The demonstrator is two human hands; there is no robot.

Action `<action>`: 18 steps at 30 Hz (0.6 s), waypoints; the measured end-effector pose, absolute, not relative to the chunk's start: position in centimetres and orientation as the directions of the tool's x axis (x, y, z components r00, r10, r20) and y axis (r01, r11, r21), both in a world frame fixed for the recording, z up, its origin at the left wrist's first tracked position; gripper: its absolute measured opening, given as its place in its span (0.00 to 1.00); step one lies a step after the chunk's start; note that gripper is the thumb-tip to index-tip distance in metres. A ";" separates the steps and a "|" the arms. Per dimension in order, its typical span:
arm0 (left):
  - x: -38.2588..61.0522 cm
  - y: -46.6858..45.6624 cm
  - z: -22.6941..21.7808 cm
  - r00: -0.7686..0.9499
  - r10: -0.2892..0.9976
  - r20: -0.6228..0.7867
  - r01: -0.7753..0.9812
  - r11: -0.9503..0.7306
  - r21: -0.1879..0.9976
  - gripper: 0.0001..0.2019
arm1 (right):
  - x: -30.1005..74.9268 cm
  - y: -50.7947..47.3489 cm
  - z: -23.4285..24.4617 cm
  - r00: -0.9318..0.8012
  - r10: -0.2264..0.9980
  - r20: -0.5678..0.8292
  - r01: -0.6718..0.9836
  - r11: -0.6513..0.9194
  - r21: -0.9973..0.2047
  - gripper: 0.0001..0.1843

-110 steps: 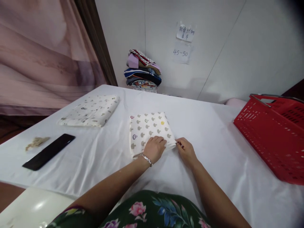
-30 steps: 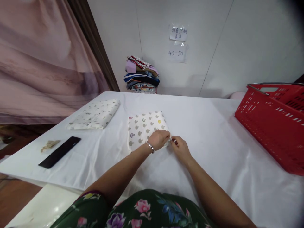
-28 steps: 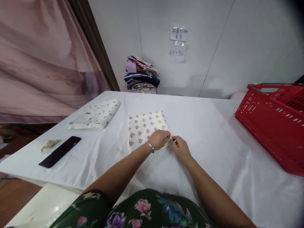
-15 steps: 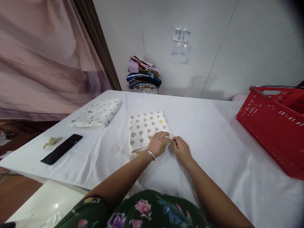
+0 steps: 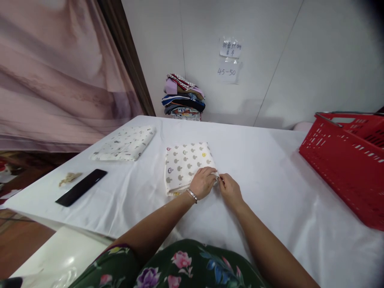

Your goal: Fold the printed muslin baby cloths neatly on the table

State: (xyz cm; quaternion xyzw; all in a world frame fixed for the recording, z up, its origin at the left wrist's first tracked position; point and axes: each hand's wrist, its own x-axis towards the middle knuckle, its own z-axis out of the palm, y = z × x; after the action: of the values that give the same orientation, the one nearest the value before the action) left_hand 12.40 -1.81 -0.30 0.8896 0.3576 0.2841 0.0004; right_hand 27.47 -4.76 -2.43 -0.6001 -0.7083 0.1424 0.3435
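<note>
A folded white cloth printed with grey, yellow and dark mushroom-like shapes lies in front of me on the white-covered table. My left hand, with a bracelet at the wrist, rests over the cloth's near right corner, its fingers closed on the fabric. My right hand pinches the edge of that same corner from the right side. The fingertips of both hands nearly meet there. The fabric between them is mostly hidden.
Another folded patterned cloth lies at the back left. Nearer are a black flat strip and a small beige scrap. A red plastic basket stands at the right. Against the wall is a stack of folded fabrics.
The view has shifted slightly. Both hands stay at the cloth's near right corner, with only a small movement of the fingers and fabric edge.
</note>
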 end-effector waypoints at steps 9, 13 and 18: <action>12.8 -1.8 -0.8 0.524 0.669 0.527 0.661 -0.709 0.244 0.07 | 27.5 -4.9 -2.4 -0.102 0.940 0.324 0.743 0.289 -0.604 0.09; 12.7 -1.7 -0.9 0.506 0.684 0.526 0.653 -0.702 0.285 0.08 | 27.5 -5.0 -2.2 -0.088 0.953 0.290 0.753 0.254 -0.606 0.09; 12.8 -1.7 -0.9 0.516 0.686 0.513 0.620 -0.713 0.328 0.09 | 27.3 -5.1 -2.2 -0.069 0.950 0.305 0.755 0.249 -0.606 0.10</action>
State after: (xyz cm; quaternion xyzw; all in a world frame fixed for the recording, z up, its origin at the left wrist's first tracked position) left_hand 12.76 -1.72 -0.91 0.8691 0.3756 0.3176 0.0515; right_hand 27.27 -5.07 -2.22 -0.5951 -0.7163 0.1457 0.3339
